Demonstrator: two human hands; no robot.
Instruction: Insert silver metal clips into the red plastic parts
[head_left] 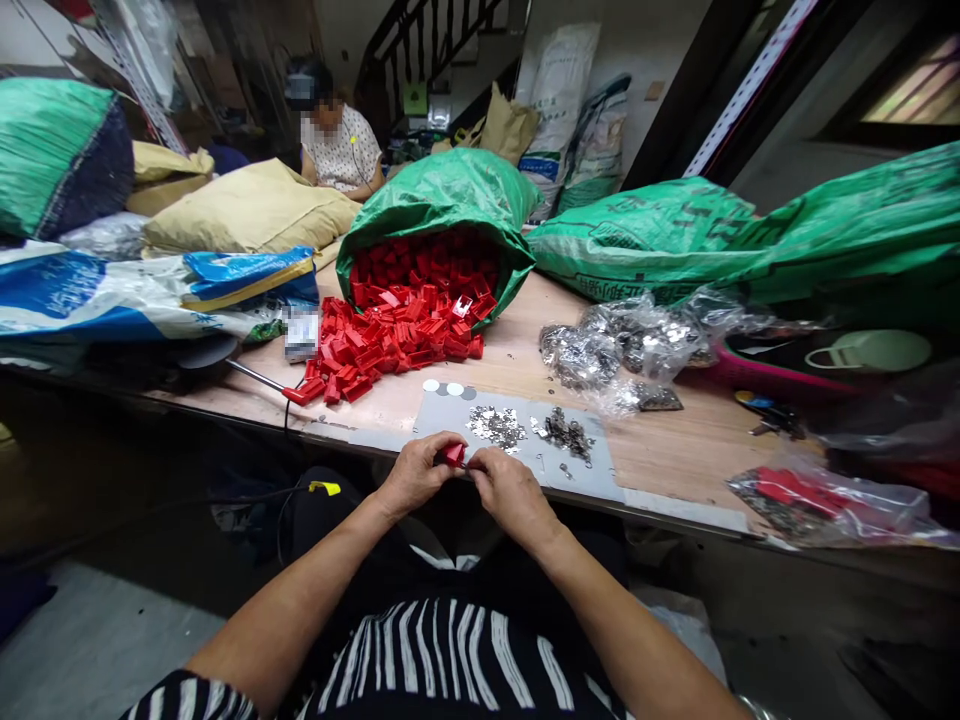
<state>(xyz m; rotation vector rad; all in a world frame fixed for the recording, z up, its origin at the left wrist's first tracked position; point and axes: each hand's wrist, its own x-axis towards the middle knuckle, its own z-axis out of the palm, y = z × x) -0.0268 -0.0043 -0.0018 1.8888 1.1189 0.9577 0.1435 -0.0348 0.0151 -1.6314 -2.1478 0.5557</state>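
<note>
At the front edge of the pale wood-grain table (675,450): one small red plastic piece (453,455), clamped in the left hand (417,475), long axis unclear; right hand (514,493) at its right end, grip unreadable, nearer the flat silver metal tabs (496,427) beyond.

A pale wood-topped table (667,465) is carrying everything, with a light strip (686,508) running along part of its front edge. Near that edge a grey sheet (604,470) is lying flat, holding a pile of flat metal pieces (496,428) and, just to the right, a darker heap of metal clips (568,435). Behind it, a green sack (450,185) is lying open, and red plastic pieces (390,345) are spilling onto the wood. A blue-and-white sack (82,290) is lying on the left. On the right, clear bags (581,355) are sitting beside a pink basket (787,375).
</note>
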